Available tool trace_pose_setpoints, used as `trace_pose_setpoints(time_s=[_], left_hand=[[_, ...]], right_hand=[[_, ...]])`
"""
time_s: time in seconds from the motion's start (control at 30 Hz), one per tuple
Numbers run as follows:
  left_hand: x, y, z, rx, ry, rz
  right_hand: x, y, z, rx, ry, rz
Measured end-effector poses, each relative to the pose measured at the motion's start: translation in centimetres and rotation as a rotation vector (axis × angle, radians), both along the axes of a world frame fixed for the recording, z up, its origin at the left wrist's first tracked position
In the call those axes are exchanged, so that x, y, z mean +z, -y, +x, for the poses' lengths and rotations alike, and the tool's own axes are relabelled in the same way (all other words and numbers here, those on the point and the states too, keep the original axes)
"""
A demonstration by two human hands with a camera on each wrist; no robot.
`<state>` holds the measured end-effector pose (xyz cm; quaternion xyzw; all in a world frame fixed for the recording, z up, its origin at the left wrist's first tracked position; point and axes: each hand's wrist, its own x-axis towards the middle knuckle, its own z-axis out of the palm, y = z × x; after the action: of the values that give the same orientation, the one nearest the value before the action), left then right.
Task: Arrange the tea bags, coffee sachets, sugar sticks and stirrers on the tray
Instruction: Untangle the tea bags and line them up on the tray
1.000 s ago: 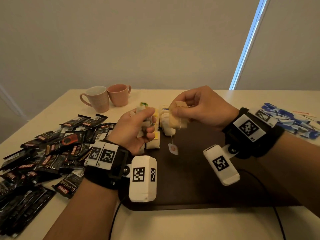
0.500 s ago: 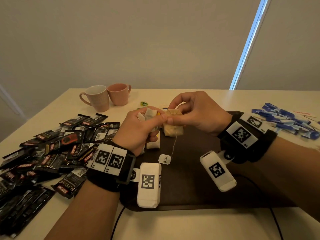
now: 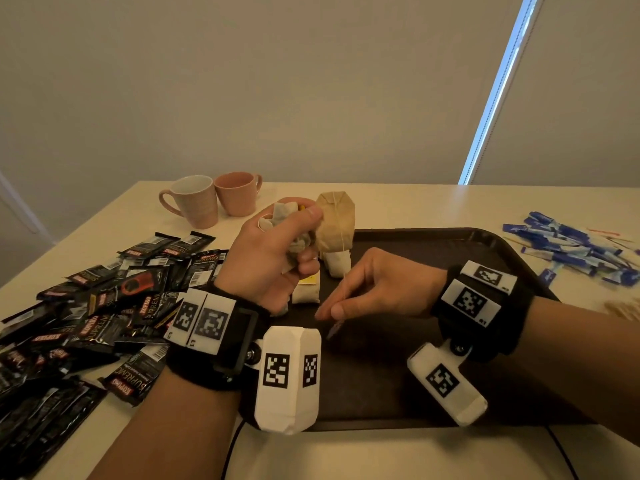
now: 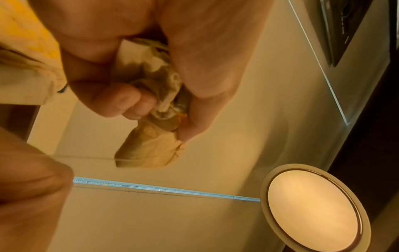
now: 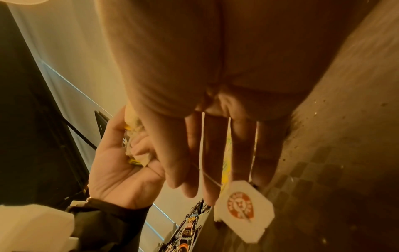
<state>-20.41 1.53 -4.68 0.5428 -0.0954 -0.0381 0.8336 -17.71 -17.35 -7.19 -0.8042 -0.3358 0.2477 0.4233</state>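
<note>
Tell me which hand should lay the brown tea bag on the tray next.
Probably right. The right hand sits low over the tray, apparently holding its string; the left hand grips the brown tea bag plus more bags.

Two pink mugs [image 3: 214, 199] stand side by side, touching, at the far edge of my pale worktop [image 3: 398, 202]. Behind them I face a plain wall [image 3: 277, 81], and a round ceiling lamp [image 4: 313, 208] glows overhead.
</note>
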Motion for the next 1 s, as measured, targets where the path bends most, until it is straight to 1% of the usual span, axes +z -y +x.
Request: trace_pose_setpoints(time_s=[0.27, 0.33, 0.4, 0.47, 0.57, 0.73, 0.8, 0.87, 1.0], left_hand=[[0.6, 0.2, -0.2, -0.009, -0.027, -0.016], [0.6, 0.2, -0.1, -0.009, -0.042, -0.037], [0.7, 0.1, 0.0, -0.007, -0.054, -0.059], [0.6, 0.1, 0.0, -0.010, -0.059, -0.072], [0.6, 0.3, 0.0, -0.002, -0.060, -0.078], [0.8, 0.5, 0.2, 0.027, -0.083, -0.100], [0.9, 0.5, 0.1, 0.026, -0.091, -0.117], [0.9, 0.5, 0.0, 0.016, -0.095, -0.132], [0.9, 0.6, -0.1, -0.042, -0.090, -0.134]], right_hand=[[0.5, 0.2, 0.1, 0.109, -0.195, -0.104], [0.6, 0.3, 0.0, 0.142, -0.244, -0.105], [0.7, 0.4, -0.1, 0.149, -0.319, -0.102], [0.7, 0.4, -0.2, 0.152, -0.348, -0.128], [0.6, 0.2, -0.3, 0.131, -0.319, -0.161], [0.7, -0.5, -0.7, 0.009, -0.392, -0.171], [0.8, -0.5, -0.6, -0.051, -0.371, -0.161], [1.1, -0.4, -0.2, -0.112, -0.307, -0.145], [1.6, 0.0, 1.1, -0.223, 0.025, -0.188]])
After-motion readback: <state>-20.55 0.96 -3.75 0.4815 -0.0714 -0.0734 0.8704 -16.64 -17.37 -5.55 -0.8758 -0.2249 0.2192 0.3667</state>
